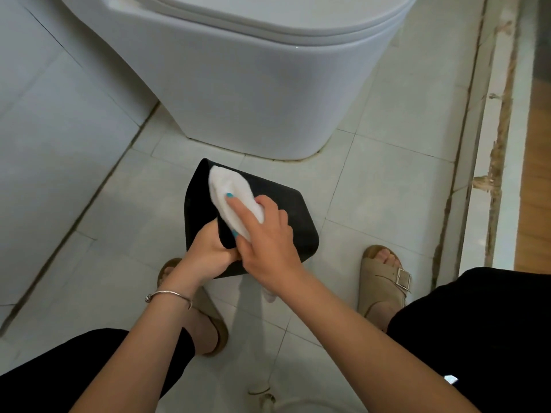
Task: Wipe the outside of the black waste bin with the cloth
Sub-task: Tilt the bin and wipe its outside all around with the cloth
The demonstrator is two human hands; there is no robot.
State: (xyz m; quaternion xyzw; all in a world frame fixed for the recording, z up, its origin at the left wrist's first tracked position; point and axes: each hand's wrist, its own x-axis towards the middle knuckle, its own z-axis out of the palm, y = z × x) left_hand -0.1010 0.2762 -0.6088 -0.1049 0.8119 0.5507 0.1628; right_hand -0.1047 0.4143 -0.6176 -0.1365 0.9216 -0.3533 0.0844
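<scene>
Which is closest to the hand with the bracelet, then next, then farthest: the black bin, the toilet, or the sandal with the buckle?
1. Black bin: the left hand grips its near edge.
2. Buckle sandal: on the floor, right.
3. Toilet: behind the bin.

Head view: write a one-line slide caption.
Left hand grips the black plastic waste bin while the right hand presses a white cloth on its side, beside a white toilet.

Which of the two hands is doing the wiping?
The right hand: it presses the white cloth against the black bin. The left hand, with the bracelet, only grips the bin's edge.
</scene>
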